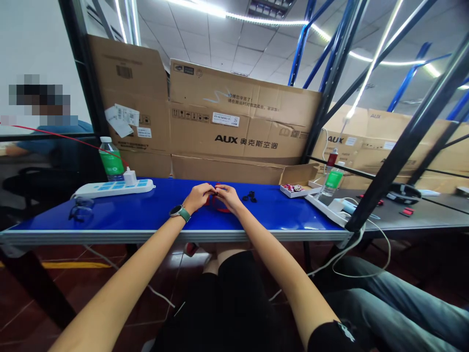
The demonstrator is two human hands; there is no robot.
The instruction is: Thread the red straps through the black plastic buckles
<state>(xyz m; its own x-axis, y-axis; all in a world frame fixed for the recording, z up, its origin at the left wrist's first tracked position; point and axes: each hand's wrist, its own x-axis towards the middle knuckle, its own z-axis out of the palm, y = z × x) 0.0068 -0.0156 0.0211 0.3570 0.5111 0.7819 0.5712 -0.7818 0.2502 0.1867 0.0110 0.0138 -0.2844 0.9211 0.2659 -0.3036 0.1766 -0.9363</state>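
My left hand [199, 197], with a smartwatch on a green band at its wrist, and my right hand [229, 197] meet at the middle of the blue table [278, 210]. Their fingertips pinch the top of a thin red loop [220, 210], possibly a strap or cord, whose lower curve rests on the tabletop. A small dark part seems to sit where the fingers meet, but it is too small to identify. Several black pieces [249, 196] lie just right of my right hand, not touching it.
Left of my hands lie a white power strip [113, 188] and clear safety glasses [81, 210]. A green-labelled water bottle [111, 159] stands behind the strip. To the right is a white tray of small parts [295, 189]. Stacked cardboard boxes [238, 122] rise behind. A seated person [47, 142] is at far left.
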